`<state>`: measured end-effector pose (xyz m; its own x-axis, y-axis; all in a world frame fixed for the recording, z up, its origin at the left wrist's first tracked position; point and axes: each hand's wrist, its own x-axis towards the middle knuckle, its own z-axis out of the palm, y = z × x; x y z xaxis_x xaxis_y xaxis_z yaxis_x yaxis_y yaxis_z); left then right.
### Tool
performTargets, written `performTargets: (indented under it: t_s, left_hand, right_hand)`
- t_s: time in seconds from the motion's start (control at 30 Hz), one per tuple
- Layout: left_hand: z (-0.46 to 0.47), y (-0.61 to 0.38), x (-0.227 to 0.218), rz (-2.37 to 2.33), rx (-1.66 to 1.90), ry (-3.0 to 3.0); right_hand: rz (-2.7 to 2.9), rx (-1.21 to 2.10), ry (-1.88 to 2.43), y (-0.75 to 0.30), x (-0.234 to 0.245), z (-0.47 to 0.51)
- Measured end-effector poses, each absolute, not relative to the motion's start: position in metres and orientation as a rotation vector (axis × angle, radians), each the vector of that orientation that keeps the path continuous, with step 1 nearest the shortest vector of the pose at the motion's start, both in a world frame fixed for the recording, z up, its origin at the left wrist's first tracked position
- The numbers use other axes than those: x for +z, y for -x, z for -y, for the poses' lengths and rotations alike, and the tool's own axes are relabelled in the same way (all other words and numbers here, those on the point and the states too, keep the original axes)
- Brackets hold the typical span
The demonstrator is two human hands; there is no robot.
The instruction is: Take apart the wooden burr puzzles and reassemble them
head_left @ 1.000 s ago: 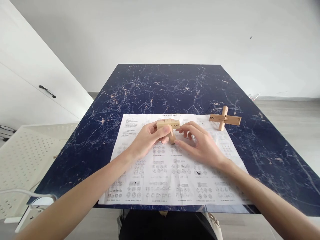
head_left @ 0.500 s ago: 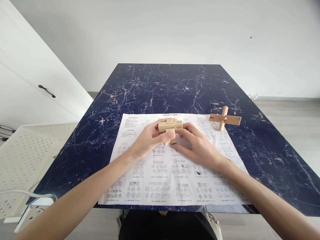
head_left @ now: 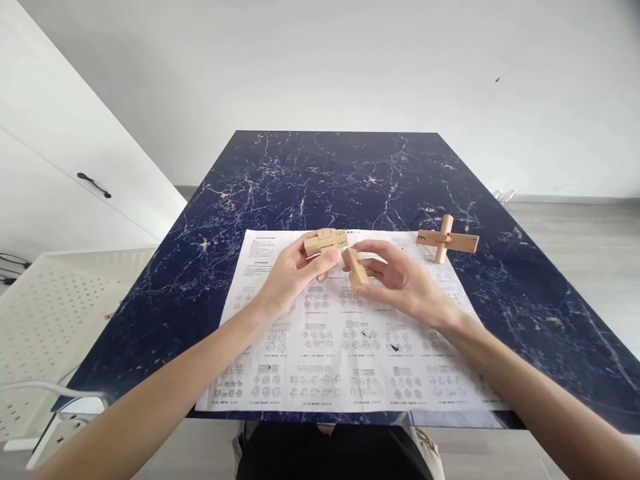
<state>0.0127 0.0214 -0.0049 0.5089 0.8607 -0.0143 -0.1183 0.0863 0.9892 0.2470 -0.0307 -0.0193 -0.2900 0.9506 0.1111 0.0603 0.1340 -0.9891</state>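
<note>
Pinched in my left hand [head_left: 295, 272] is a small assembly of interlocking wooden puzzle blocks [head_left: 320, 244], with dark marks on its right end. My right hand [head_left: 400, 277] holds a single notched wooden puzzle piece [head_left: 357, 268] between thumb and fingers, tilted, just to the right of the assembly. A narrow gap seems to part the two. Both hands are above a printed instruction sheet [head_left: 320, 363] covered in small diagrams. At the sheet's upper right rests a wooden cross [head_left: 463, 242], a round peg passing through a flat marked bar.
The dark blue marble-patterned table [head_left: 320, 180] stretches ahead to a white wall. A white perforated cart [head_left: 55, 313] stands at the left, with a power strip [head_left: 63, 437] and a white cable by the table's near left corner. A white cabinet [head_left: 75, 147] is behind it.
The notched piece has come away from the assembly and sits in my right hand. My left hand has shifted slightly left with the assembly, my right slightly right.
</note>
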Motion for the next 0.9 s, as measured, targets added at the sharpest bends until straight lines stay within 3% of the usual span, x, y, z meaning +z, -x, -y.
performTargets:
  t_s: [0.2,0.9]
  left_hand:
    - [-0.019,-0.013,-0.005,-0.748,0.837,-1.315]
    - [-0.004,-0.018,-0.005,-0.844,0.904,-1.699]
  right_hand:
    - [1.327,1.566,0.932,-0.26,-0.018,0.027]
    - [1.188,1.703,0.901,-0.257,-0.015,0.026]
